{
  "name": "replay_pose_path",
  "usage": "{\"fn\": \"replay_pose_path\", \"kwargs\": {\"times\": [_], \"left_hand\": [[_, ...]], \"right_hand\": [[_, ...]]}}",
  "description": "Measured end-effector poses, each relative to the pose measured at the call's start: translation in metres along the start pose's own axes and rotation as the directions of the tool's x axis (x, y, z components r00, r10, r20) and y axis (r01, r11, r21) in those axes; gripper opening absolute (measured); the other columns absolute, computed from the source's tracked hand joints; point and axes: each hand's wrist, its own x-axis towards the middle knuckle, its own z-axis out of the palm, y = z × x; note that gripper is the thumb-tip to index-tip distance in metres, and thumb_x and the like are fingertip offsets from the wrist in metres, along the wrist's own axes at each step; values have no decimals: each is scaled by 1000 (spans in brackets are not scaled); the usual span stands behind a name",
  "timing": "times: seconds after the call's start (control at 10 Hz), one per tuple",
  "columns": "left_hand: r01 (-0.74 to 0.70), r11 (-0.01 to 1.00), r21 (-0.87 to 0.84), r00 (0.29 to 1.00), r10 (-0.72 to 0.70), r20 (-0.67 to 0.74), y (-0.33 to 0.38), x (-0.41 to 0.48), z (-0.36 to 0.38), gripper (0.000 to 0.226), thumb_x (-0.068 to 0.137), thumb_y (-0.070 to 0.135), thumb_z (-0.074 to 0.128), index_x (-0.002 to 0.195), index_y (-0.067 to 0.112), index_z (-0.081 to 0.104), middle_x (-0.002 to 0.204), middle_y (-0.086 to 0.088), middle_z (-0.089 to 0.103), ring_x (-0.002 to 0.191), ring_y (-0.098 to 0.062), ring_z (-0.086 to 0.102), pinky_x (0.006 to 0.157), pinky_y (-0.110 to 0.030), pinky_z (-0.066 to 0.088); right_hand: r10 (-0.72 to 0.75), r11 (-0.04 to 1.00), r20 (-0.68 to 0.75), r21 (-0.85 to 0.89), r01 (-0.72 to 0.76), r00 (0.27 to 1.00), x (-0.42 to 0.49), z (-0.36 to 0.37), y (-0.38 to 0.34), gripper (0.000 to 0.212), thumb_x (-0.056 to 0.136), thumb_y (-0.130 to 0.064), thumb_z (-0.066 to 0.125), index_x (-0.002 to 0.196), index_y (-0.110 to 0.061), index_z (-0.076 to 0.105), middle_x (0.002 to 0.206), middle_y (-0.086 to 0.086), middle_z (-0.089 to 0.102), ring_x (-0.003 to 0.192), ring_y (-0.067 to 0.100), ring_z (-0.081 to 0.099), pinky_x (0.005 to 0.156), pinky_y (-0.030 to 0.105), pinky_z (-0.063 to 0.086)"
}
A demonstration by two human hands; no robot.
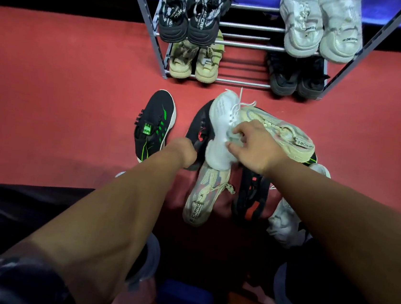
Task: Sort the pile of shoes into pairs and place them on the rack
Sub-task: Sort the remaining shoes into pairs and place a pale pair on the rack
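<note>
A pile of shoes lies on the red floor in front of the metal rack (242, 83). My right hand (252, 145) grips the white sneaker (220, 129) on top of the pile by its collar. My left hand (184, 151) is closed on the black shoe with red marks (198, 126) beside it; its fingers are hidden. A cream sneaker (279, 133) lies under my right hand, and another cream sneaker (203, 197) lies nearer me. A black and green sneaker (153, 126) stands alone to the left.
The rack holds a black and white pair (192, 13), a white pair (321, 25), a beige pair (194, 61) and a black pair (298, 78). A black shoe (252, 195) and a white shoe (283, 223) lie near my right forearm. A blue wall runs behind.
</note>
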Motion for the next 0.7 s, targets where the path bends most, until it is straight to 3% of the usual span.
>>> {"fn": "replay_pose_path", "kwargs": {"times": [0.1,0.2,0.3,0.4,0.5,0.6,0.7], "left_hand": [[-3,999,52,999,0,54,1,-24,-2,34,100,22,52,119,1,71,105,-15,79,92,-32,76,76,-34,59],[12,993,119,978,-36,206,-1,-42,6,33,97,23,49,105,1,73,86,-9,78,68,-28,73,57,-25,49],[-31,966,256,938,-60,341,-1,-45,28,37,99,38,56,112,6,68,101,-15,73,73,-28,65,59,-27,48],[-159,942,297,916,28,399,-1,-43,53,61,92,57,66,135,14,64,126,-9,70,98,-30,69,80,-36,58],[-239,879,414,935,94,341,-1,-38,68,55,93,47,72,135,12,65,127,-8,70,109,-30,70,99,-41,57],[-214,925,315,902,63,426,-2,-36,67,34,97,21,72,127,5,68,115,-13,75,91,-28,72,88,-41,61],[-94,995,29,781,56,622,-4,-38,53,23,95,5,72,118,5,69,93,-8,76,84,-21,75,80,-38,64]], "right_hand": [[117,987,38,-112,-112,992,0,3,15,39,97,-30,62,131,-11,63,128,8,49,117,30,59,107,37,46],[227,922,15,-327,-210,974,-6,-2,36,43,91,-29,60,129,-9,62,130,12,50,126,37,51,105,46,47],[285,835,-65,-472,-281,956,-9,-10,56,53,85,-29,65,133,-8,55,134,15,48,126,39,46,108,49,43],[369,799,-135,-459,-388,920,-5,-19,75,65,84,-25,66,144,-10,44,144,18,43,131,41,44,111,49,39],[469,760,-110,-455,-464,876,2,-26,94,90,91,-36,70,164,-18,20,168,17,23,148,42,33,118,51,32],[543,740,-46,-446,-504,838,9,-31,103,104,97,-40,68,169,-24,-5,176,9,2,153,46,24,118,54,34],[571,714,20,-505,-485,821,13,-34,104,118,93,-50,73,168,-18,-13,168,18,23,148,47,29,110,55,42]]}}
